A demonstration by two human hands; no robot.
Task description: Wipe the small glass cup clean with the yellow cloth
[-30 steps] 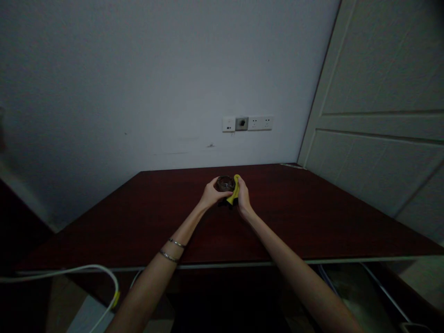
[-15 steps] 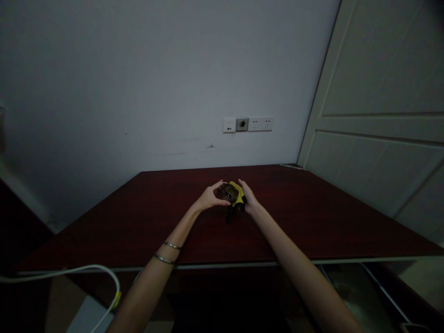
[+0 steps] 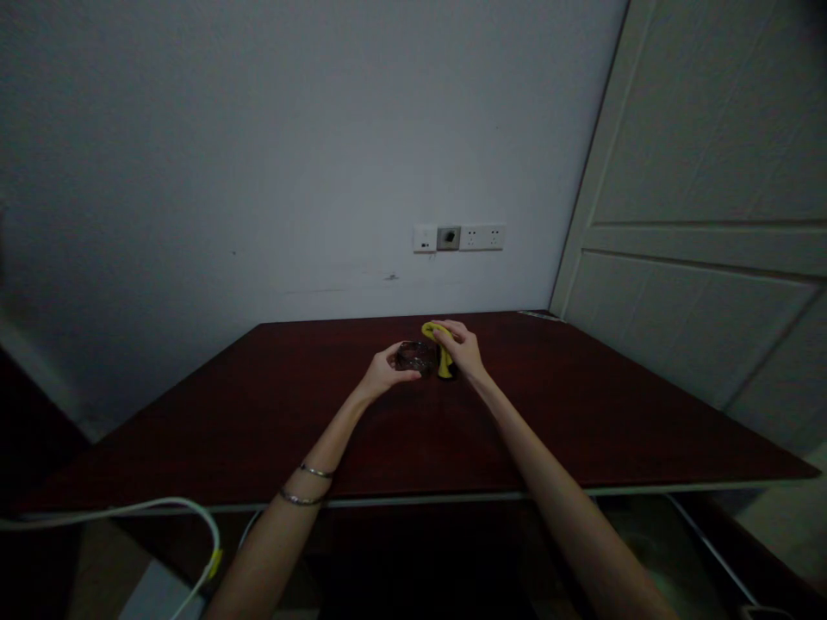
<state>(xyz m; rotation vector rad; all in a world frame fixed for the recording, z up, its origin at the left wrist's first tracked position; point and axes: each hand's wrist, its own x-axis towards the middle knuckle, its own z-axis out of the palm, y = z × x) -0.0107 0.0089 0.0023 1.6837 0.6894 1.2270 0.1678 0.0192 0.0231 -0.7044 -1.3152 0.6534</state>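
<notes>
Looping at the near left edge of the red-brown desk (image 3: pixel 290 422): white cable (image 3: pixel 194 505), both ends out of frame. Left hand (image 3: pixel 381 375) half-curled around the left side of a dark see-through glass vessel (image 3: pixel 417 358), far fingers partly hidden; can't tell if its base touches the desk. Right hand (image 3: pixel 466 348) pinched on a folded yellow cloth (image 3: pixel 445 362) just right of the vessel; contact between the two unclear, dark patch below the cloth unreadable. Beyond, wall sockets (image 3: pixel 481 238), too small for detail; door (image 3: pixel 704 267) at right, cut off by frame.

Dark red table (image 3: pixel 419 443), pale strip (image 3: pixel 541 316) far right
</notes>
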